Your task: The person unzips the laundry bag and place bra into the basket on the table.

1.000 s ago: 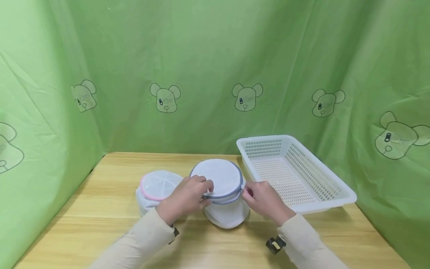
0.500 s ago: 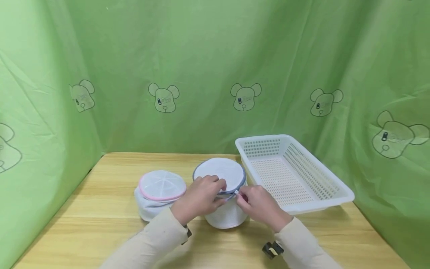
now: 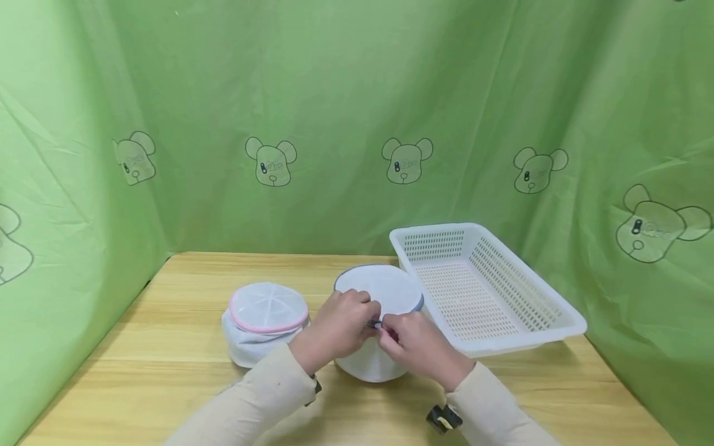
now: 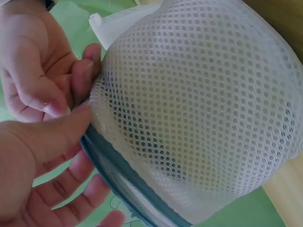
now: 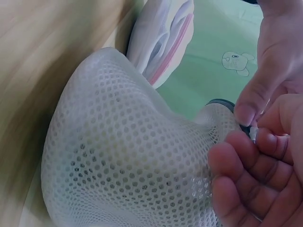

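Note:
A white mesh laundry bag [image 3: 385,288], round with a blue-grey zipped rim [image 4: 113,165], stands on the table in front of me. My left hand [image 3: 340,325] pinches this rim at the near side between thumb and fingers. Right beside it, my right hand [image 3: 421,347] pinches the small zipper pull [image 5: 254,134], mostly covered by the fingertips. Both hands' fingertips meet at the rim. In the left wrist view the bag's honeycomb side bulges out, and darker patches show through the mesh.
To the left stands a second white laundry bag [image 3: 268,306] with a pink rim. A white perforated plastic basket [image 3: 491,279] sits at the right, close behind the mesh bag. Green curtains [image 3: 334,80] with bear drawings surround the wooden table [image 3: 139,347].
My right hand has drawn the zipper pull leftward along the near rim to my left hand. The gap below the lid has closed up, and the bag has shifted slightly right.

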Tool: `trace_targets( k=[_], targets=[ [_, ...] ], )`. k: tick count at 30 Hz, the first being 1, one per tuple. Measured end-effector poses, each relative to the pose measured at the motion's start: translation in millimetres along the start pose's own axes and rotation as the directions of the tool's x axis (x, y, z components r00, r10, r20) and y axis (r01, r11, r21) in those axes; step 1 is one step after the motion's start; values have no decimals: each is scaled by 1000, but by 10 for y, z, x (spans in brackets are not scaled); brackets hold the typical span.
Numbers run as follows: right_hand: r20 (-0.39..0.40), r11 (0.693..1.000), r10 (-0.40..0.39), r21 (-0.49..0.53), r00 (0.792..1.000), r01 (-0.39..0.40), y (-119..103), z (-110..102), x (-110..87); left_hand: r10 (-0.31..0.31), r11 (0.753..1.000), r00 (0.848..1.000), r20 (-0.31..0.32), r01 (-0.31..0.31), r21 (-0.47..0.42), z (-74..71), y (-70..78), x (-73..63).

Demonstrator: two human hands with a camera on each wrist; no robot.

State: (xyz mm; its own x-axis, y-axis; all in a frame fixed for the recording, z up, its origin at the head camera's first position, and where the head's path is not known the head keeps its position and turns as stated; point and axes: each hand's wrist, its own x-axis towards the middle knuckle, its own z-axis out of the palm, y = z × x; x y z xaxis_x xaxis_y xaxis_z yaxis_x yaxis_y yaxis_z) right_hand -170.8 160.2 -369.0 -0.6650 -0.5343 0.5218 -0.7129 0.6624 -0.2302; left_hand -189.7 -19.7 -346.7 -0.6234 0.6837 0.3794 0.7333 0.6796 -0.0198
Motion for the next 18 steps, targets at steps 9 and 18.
trace_targets(
  k=[9, 18],
  targets=[
    [6, 1000, 20, -8, 1000, -20, 6, 6, -14, 6, 1000, 1000, -12, -6, -6, 3, 0, 4],
    [-18, 999, 27, -39, 999, -27, 29, 20, -54, -18, 999, 1000, 19, 18, -48, 25, -16, -28]
  ],
)
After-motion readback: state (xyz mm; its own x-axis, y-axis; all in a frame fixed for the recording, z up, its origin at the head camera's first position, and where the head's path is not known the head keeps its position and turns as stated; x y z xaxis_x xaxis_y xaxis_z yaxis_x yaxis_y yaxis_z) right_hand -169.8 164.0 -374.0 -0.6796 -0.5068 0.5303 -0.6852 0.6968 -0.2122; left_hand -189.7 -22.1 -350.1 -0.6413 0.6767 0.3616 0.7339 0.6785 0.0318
